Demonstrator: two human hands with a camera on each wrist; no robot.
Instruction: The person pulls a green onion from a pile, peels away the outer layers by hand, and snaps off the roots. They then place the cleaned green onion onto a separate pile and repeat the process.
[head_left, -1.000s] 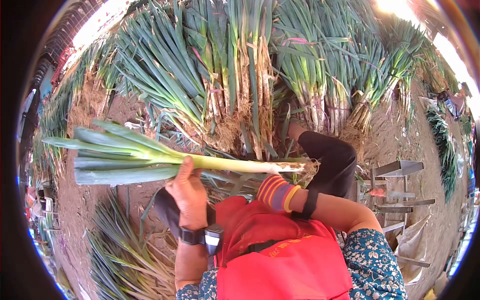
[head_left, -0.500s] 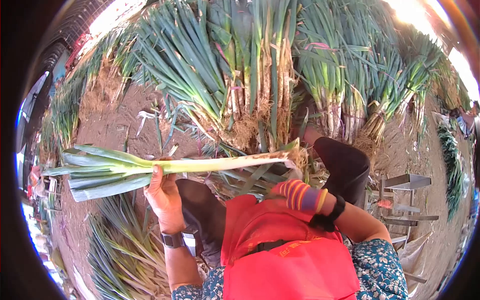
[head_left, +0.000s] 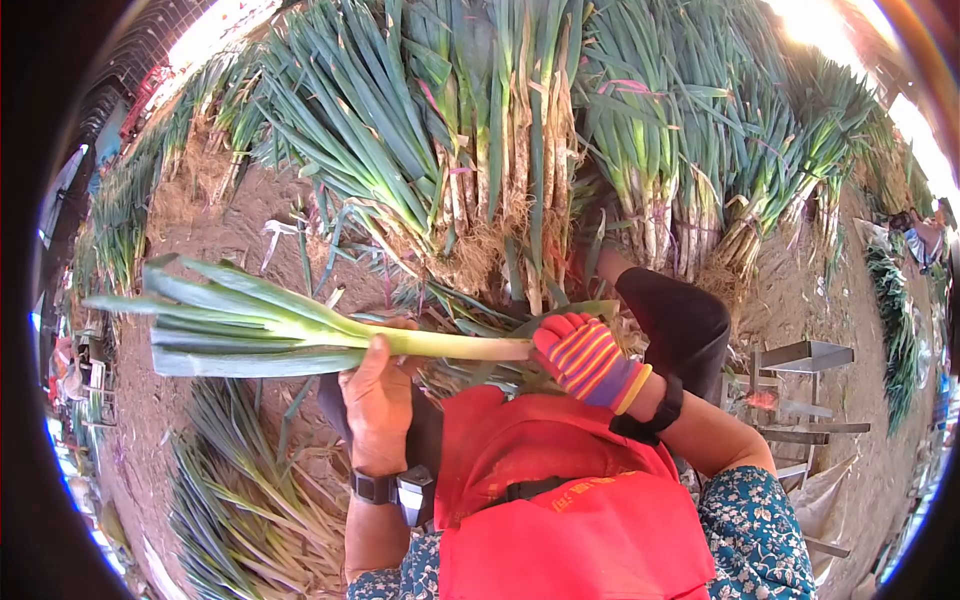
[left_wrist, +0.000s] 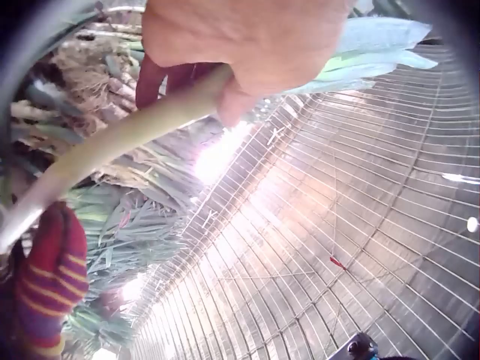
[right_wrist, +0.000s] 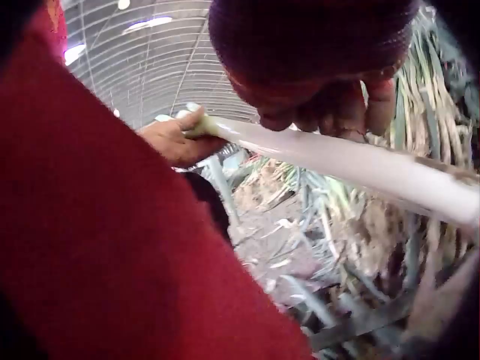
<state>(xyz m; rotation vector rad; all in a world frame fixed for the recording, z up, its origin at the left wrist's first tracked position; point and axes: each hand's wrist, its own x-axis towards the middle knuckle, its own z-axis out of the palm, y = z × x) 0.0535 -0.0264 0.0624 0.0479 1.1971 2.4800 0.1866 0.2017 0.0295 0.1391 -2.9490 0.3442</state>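
One thick leek (head_left: 440, 345) lies across the front of the body in the head view, its leaves fanned out to the left. The bare left hand (head_left: 380, 405) grips it where the leaves begin, thumb on the near side. The right hand (head_left: 590, 362), in a striped glove, is closed round the white stem near the root end, which it hides. In the left wrist view, the left hand (left_wrist: 247, 45) holds the pale stem (left_wrist: 135, 135), with the gloved hand (left_wrist: 52, 277) lower left. The right wrist view has gloved fingers against the white stem (right_wrist: 337, 157).
Tied leek bundles (head_left: 500, 150) stand in a row beyond the knees, roots down. Loose leeks (head_left: 250, 500) lie on the soil at the lower left. A metal frame (head_left: 805, 355) stands right of the right knee, and a red apron (head_left: 570, 530) covers the lap.
The gloved hand has moved up and taken hold of the stem near the roots. The left hand went left, then back right with the leek, keeping its grip.
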